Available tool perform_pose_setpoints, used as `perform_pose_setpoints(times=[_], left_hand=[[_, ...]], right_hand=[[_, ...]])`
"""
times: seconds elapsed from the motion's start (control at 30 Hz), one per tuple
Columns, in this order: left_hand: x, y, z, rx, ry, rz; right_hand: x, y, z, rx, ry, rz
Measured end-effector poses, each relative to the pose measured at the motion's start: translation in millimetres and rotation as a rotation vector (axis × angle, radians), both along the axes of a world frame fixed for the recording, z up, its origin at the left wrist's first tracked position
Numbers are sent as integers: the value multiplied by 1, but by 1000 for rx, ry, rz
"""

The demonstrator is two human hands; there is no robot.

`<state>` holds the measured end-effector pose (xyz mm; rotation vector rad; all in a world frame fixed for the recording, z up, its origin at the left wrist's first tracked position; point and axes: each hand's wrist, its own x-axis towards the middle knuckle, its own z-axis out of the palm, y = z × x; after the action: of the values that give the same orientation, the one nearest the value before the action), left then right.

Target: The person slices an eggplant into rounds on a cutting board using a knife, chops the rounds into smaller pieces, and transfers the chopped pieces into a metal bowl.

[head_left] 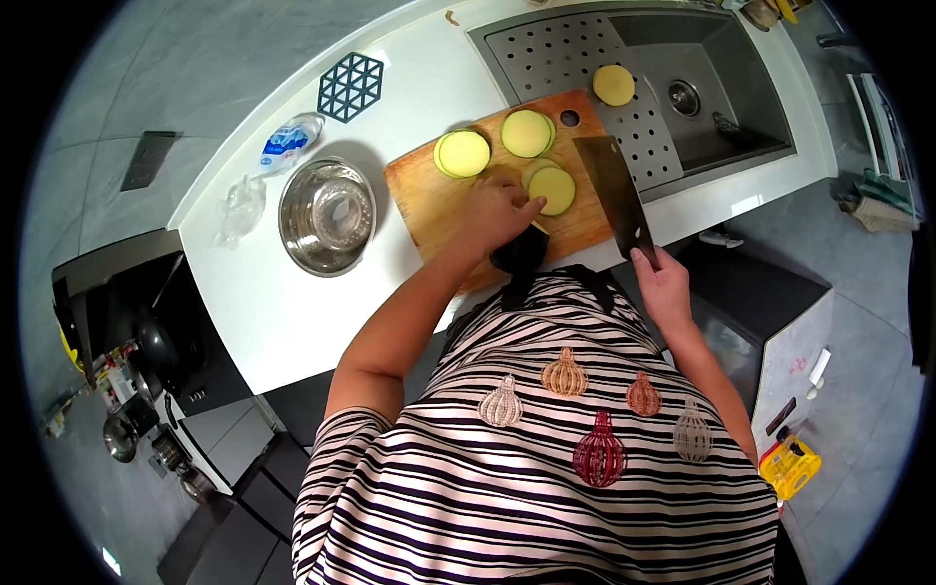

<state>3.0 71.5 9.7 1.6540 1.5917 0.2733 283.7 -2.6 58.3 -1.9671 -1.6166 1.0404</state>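
My right hand [665, 289] is closed round the handle end of a cleaver [612, 185], whose broad dark blade lies along the right edge of the wooden cutting board [419, 205]. My left hand [499, 213] is over the board, thumb and fingers apart, its tips at the edge of a pair of pale yellow round slices [552, 191]. Just below it sits a dark, rounded piece [520, 252] that looks like eggplant, partly hidden by the hand. Two more small stacks of slices, one at the left [463, 154] and one at the top [526, 134], rest on the board.
A metal bowl [310, 250] with a clear bowl inside stands left of the board. Beyond it lie a plastic packet [291, 139], a crumpled clear bag [240, 209] and a dark lattice trivet [350, 87]. One slice [613, 85] rests on the perforated sink tray [546, 44] beside the sink basin [741, 102].
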Motion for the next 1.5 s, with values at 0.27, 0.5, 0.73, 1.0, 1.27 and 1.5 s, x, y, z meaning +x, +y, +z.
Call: perform_pose_setpoints(times=[0.27, 0.5, 0.73, 1.0, 1.27, 1.5], left_hand=[[0, -36, 26, 232, 72, -16], [1, -66, 11, 146, 3, 64], [-8, -74, 11, 227, -6, 89], [-35, -85, 3, 556, -64, -180], [-27, -82, 2, 652, 58, -173], [-30, -88, 2, 581, 51, -187]], right_hand=[[8, -9, 10, -25, -234, 69], [47, 15, 14, 183, -500, 611], [45, 50, 4, 254, -492, 601], [-11, 24, 36, -73, -245, 390], [-50, 11, 46, 184, -270, 552], [-55, 15, 60, 119, -368, 660]])
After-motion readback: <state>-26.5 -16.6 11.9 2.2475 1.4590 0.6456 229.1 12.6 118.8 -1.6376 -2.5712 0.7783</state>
